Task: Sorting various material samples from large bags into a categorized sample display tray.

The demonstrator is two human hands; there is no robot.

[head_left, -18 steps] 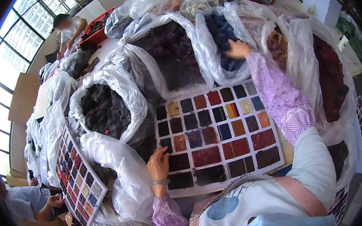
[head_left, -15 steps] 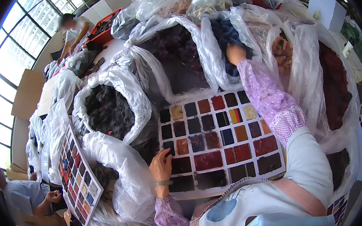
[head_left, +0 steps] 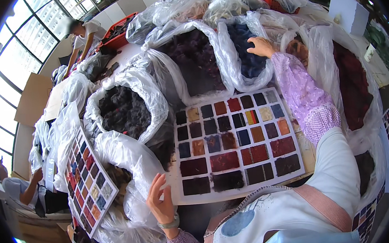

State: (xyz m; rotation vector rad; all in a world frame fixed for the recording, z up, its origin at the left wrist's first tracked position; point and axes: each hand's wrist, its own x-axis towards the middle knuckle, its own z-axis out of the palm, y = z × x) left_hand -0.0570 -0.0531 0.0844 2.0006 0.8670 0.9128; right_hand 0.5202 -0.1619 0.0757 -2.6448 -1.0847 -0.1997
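The right hand, half-curled and seemingly empty, hung at one o'clock over fluffy dark-blue fibre in a translucent plastic bag; the left hand, open, empty, at seven. A snagging lilac patterned sleeve could have strewn tufts across the white rectangular swatch board at four.

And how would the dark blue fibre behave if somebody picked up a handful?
The dark blue fibre looks loose and tufted, so probably soft and light for its size. Its uneven clumps suggest it would likely pull apart rather than lift whole.

No lettering can be read, perhaps from blur.
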